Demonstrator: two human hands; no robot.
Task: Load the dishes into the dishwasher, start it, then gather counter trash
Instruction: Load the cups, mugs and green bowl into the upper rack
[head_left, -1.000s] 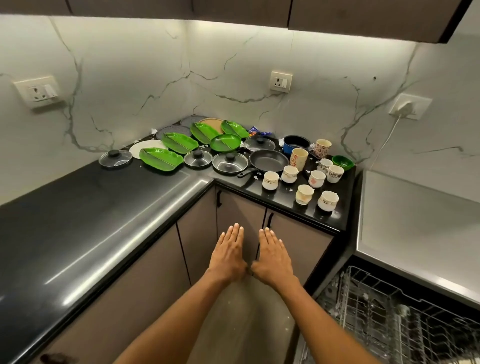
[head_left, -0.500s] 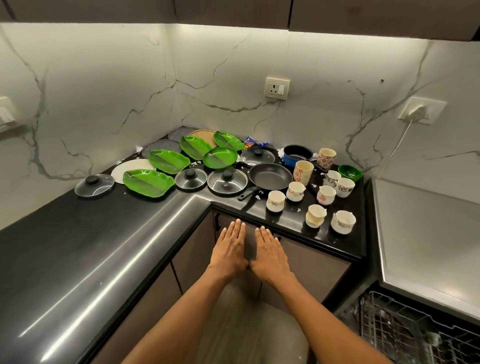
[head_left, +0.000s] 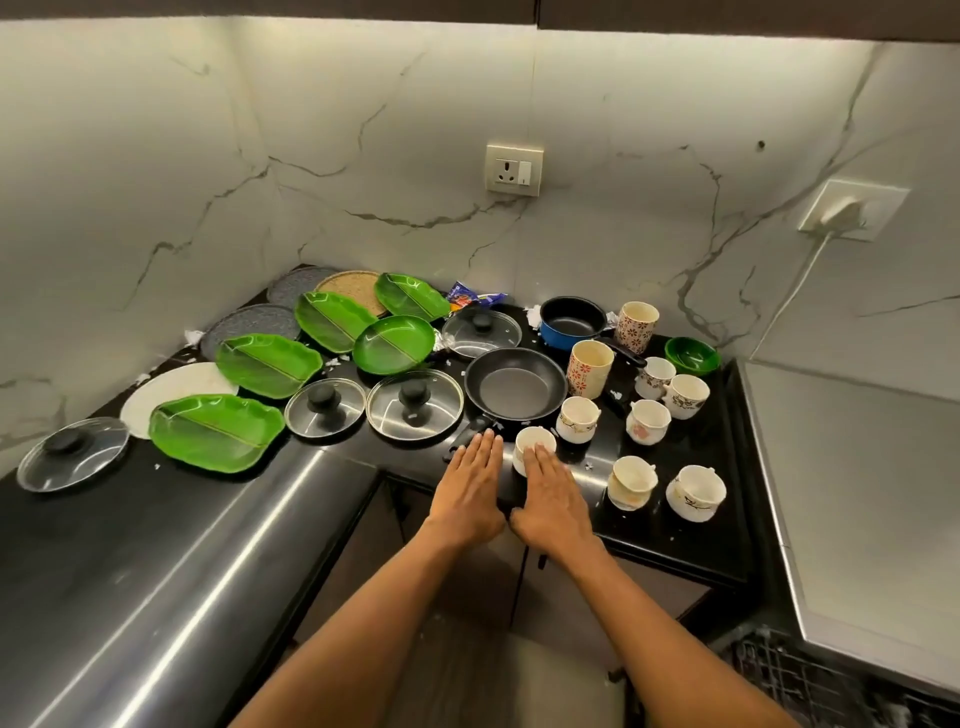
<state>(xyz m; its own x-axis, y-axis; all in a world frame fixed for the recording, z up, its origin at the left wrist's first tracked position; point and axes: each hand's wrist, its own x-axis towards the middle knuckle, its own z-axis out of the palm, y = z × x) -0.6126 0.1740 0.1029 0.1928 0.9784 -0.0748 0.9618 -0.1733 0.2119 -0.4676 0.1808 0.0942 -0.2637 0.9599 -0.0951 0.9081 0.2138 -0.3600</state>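
Dishes crowd the black corner counter (head_left: 156, 561): several green leaf plates (head_left: 215, 432), glass lids (head_left: 414, 404), a black frying pan (head_left: 515, 383), a blue saucepan (head_left: 571, 322), two tall flowered mugs (head_left: 589, 368) and several small white cups (head_left: 695, 492). My left hand (head_left: 470, 488) and right hand (head_left: 551, 501) are stretched out flat, side by side, palms down, over the counter's front edge. The left fingertips reach the pan's handle (head_left: 467, 434). The right fingertips overlap the nearest white cup (head_left: 535, 442). Neither hand holds anything.
A blue snack wrapper (head_left: 470, 296) and white paper scraps (head_left: 193, 336) lie among the dishes. The dishwasher's top (head_left: 857, 493) is at the right, with its open wire rack (head_left: 831, 680) at the lower right corner. Wall sockets and a plugged cable are behind.
Both flat hands moved forward from in front of the cabinet doors to above the counter edge. The view came closer to the dishes, and less of the dishwasher rack shows.
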